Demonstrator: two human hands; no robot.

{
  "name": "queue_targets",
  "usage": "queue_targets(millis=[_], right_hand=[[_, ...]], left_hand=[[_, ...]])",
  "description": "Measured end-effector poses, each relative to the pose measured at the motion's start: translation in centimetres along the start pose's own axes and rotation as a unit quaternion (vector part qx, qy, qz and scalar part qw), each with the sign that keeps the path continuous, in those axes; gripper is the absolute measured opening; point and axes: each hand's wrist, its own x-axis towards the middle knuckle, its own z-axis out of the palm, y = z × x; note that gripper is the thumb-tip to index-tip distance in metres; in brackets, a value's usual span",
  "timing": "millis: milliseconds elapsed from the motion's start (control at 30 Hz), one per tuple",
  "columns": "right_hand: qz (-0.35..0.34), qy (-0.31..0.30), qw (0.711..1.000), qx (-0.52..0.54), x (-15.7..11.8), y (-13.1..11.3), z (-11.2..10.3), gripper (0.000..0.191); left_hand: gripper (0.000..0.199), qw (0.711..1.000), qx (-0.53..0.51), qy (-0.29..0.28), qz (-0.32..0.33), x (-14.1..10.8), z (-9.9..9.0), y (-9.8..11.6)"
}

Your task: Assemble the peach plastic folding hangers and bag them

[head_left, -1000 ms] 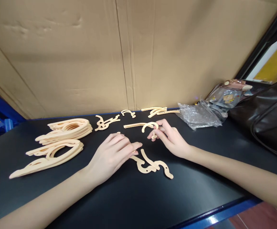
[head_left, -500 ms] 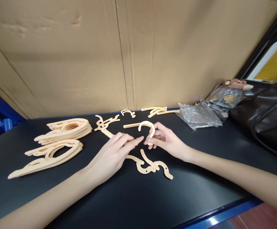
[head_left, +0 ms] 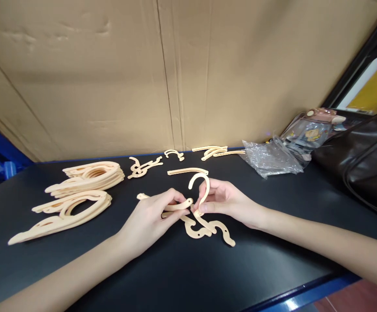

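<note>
Slanting up from the lower left with the left forearm (head_left: 81,268), bare right to the edge of view. Showing the back of the left hand (head_left: 147,219), wrist pretty much straight, pinching between thumb and bent fingers. Reaching in from the right with the right forearm (head_left: 318,238), also bare and lying a bit flatter. Pinching with the right hand (head_left: 230,204) too, thumb on the near side, fingers curled behind. Pointing both sets of fingertips at each other, just barely apart.

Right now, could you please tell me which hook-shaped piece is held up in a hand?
The hook raised in the right hand; the other hook-shaped pieces lie on the black table.
</note>
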Motion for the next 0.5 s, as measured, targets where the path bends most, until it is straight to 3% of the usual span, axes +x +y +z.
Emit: queue_targets(millis=[133, 500], right_hand=[[0.005, 0.005, 1.0, 0.007, 0.1, 0.2, -0.1, 0.023], [0.019, 0.002, 0.999, 0.044, 0.2, 0.4, -0.4, 0.019]], left_hand=[[0.004, 0.995, -0.078, -0.008, -0.068, 0.1, 0.4, 1.2], [0.012, 1.0, 0.02, -0.007, -0.011, -0.1, 0.6, 0.9]])
